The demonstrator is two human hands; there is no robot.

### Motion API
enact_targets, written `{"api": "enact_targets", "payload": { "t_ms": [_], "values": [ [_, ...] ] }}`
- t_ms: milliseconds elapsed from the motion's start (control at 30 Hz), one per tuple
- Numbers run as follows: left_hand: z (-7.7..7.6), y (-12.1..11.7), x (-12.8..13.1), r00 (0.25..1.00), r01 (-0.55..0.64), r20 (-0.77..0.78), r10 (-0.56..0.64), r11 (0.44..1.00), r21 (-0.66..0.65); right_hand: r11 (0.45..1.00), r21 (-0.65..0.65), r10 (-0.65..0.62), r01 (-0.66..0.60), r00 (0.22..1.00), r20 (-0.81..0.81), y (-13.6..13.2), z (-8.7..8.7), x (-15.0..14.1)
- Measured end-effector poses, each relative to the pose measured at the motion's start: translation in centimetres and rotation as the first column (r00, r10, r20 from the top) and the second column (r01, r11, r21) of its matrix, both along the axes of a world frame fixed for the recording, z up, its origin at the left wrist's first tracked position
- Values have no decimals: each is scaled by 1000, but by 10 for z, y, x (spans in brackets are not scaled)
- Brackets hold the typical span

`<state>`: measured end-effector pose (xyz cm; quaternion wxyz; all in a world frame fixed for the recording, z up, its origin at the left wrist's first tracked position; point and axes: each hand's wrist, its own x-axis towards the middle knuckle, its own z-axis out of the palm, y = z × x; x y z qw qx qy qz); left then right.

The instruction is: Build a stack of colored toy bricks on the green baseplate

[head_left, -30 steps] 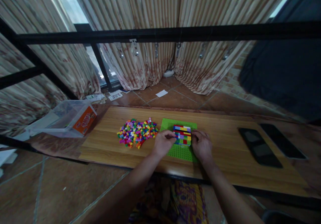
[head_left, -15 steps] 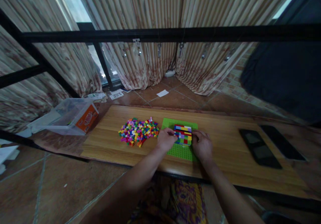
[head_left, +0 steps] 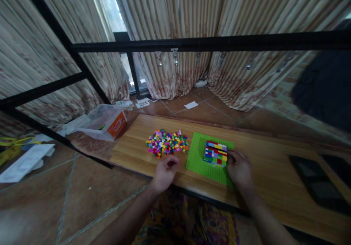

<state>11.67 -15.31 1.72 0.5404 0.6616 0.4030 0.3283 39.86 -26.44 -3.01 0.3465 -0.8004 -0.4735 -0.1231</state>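
A block of multicoloured toy bricks (head_left: 215,153) is built up on a green baseplate (head_left: 197,164) on the wooden table. My right hand (head_left: 240,168) is at the block's right side, fingers bent and closed against its edge; the fingertips are partly hidden. My left hand (head_left: 166,172) hovers over the table's front edge, left of the baseplate and just in front of a heap of loose bricks (head_left: 164,144). Its fingers are curled in toward the thumb, and no brick shows in them.
A clear plastic bin (head_left: 101,128) with an orange label stands past the table's left end. Dark flat panels (head_left: 318,181) lie on the right. A black metal rail (head_left: 197,44) runs across in front of striped curtains (head_left: 164,14). White paper (head_left: 191,105) is on the floor.
My left hand has drawn away from the brick block, leftward and toward me, to the heap's near side. My right hand stays at the block. The whole view has swung left.
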Motion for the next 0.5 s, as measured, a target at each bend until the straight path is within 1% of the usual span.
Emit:
{"api": "enact_targets", "payload": {
  "t_ms": [133,267,367,433,500],
  "values": [
    [-9,15,-42,978,-147,-135,157,986,83,1000,-19,-9,10,998,56,-3,-8,7],
    [-10,34,-68,926,-244,-238,291,947,209,998,-58,-8,15,992,123,-4,-13,14],
    [-6,41,-74,900,-245,-297,319,934,261,999,-50,23,-15,984,175,-5,-13,16],
    [-1,42,-71,887,-229,-332,319,931,284,998,-46,41,-33,980,196,-5,-13,16],
    [3,43,-64,875,-187,-375,306,929,321,999,-40,34,-27,981,193,-5,-12,15]
  ]
}}
